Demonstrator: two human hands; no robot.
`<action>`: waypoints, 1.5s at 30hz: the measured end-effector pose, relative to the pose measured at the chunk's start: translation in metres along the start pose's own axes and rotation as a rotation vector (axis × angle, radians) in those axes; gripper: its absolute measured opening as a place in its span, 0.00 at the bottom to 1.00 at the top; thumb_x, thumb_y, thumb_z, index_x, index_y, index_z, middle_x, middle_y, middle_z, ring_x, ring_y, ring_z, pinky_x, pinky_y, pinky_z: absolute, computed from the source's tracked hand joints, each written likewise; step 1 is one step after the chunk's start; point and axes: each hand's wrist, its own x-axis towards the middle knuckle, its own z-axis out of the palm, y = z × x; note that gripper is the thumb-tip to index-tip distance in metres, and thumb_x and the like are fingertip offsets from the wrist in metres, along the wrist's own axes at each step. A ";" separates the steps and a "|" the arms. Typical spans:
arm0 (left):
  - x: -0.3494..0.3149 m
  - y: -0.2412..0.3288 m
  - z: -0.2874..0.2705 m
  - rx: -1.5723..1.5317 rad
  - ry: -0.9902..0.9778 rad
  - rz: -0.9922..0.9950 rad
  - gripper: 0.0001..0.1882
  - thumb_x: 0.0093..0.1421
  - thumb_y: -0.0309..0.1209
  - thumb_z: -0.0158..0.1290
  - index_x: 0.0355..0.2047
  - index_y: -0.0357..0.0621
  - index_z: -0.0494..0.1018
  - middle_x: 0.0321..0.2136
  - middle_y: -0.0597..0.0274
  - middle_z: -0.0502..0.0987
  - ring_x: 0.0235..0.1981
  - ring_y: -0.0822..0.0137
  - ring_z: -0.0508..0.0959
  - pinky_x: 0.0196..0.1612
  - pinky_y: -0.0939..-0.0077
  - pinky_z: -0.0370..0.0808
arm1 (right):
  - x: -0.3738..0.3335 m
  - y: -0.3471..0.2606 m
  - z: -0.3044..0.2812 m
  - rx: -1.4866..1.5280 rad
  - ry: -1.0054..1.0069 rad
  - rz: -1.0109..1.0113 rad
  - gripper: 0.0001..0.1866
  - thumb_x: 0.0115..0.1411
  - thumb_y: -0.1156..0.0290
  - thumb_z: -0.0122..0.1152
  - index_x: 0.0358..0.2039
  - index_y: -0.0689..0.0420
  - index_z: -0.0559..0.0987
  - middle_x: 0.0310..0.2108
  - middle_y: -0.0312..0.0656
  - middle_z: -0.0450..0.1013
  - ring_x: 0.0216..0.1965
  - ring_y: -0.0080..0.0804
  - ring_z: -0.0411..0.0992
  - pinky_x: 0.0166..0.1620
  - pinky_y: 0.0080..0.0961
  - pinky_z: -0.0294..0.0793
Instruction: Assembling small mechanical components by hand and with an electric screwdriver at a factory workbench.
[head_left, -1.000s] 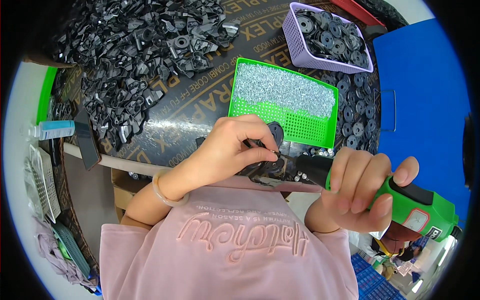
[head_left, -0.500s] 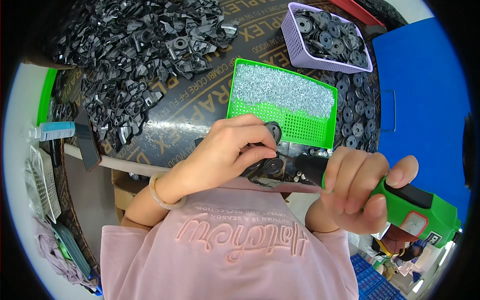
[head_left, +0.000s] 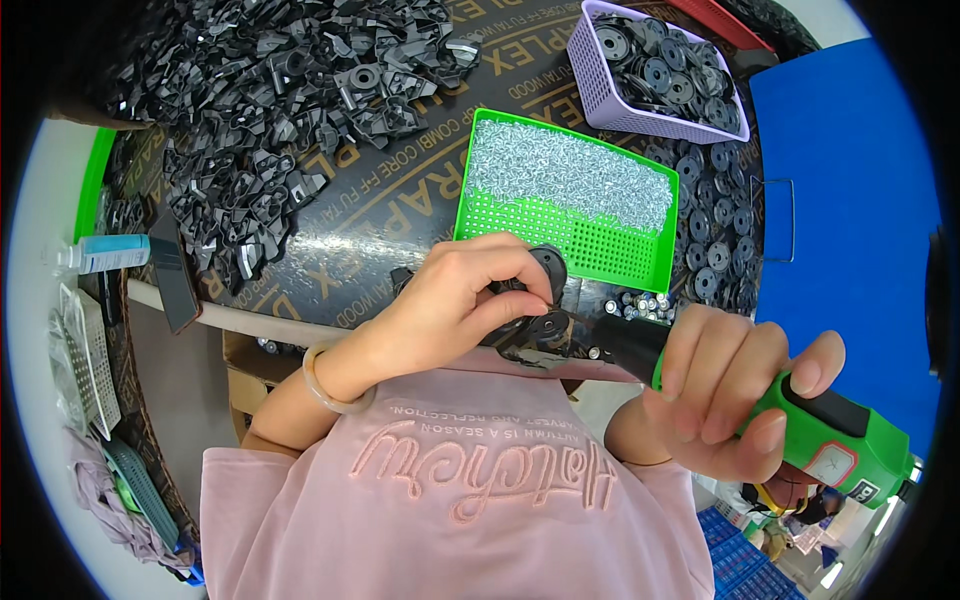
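In my right hand [head_left: 735, 385] is a green and black electric screwdriver [head_left: 850, 440], held level with its black nose [head_left: 635, 345] pointing left. Its thin bit reaches the fingertips of my left hand [head_left: 470, 295]. Those fingers are closed in a pinch at a black plastic part with round discs [head_left: 548, 325], at the table's near edge. My hand covers much of this part, and any screw at the bit's tip is too small to make out. Just beyond my hands lies a green perforated tray [head_left: 610, 253] with many small silvery screws [head_left: 560, 170].
Black plastic pieces [head_left: 300, 90] are heaped at the far left. A lilac basket [head_left: 600, 100] of black discs stands far right, above loose discs [head_left: 715, 220]. Small metal pieces [head_left: 640, 305] lie beside the tray. A phone [head_left: 175, 280] and a blue bottle [head_left: 110, 255] are at left.
The screwdriver and my right hand have shifted slightly right and tilted a little. My left hand keeps its pinch at the black part. More small metal pieces show beside the tray.
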 end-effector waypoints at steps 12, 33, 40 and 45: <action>-0.001 -0.007 0.001 -0.164 -0.016 0.002 0.03 0.57 0.19 0.61 0.32 0.37 0.78 0.31 0.61 0.77 0.28 0.73 0.76 0.29 0.81 0.70 | -0.007 0.001 0.003 0.003 0.093 -0.095 0.15 0.63 0.68 0.60 0.46 0.51 0.65 0.21 0.31 0.68 0.18 0.19 0.65 0.26 0.20 0.69; -0.009 -0.002 0.010 -0.215 0.002 -0.082 0.03 0.58 0.15 0.59 0.33 0.31 0.78 0.35 0.57 0.74 0.33 0.73 0.78 0.30 0.82 0.79 | -0.009 -0.006 0.002 -0.009 0.072 -0.059 0.15 0.63 0.69 0.61 0.45 0.52 0.65 0.20 0.32 0.68 0.18 0.20 0.65 0.25 0.20 0.69; -0.011 0.002 0.010 -0.251 0.049 -0.152 0.14 0.58 0.16 0.59 0.45 0.34 0.75 0.40 0.54 0.75 0.39 0.71 0.79 0.35 0.80 0.81 | -0.006 -0.008 -0.002 -0.008 0.087 -0.060 0.14 0.64 0.69 0.58 0.47 0.52 0.66 0.21 0.31 0.66 0.20 0.19 0.64 0.29 0.22 0.66; -0.009 0.009 0.011 -0.254 0.077 -0.221 0.22 0.58 0.16 0.59 0.54 0.35 0.72 0.48 0.52 0.76 0.45 0.70 0.79 0.39 0.78 0.81 | 0.001 -0.002 -0.003 -0.057 0.059 -0.044 0.12 0.66 0.68 0.53 0.48 0.52 0.66 0.21 0.30 0.65 0.21 0.19 0.63 0.31 0.23 0.64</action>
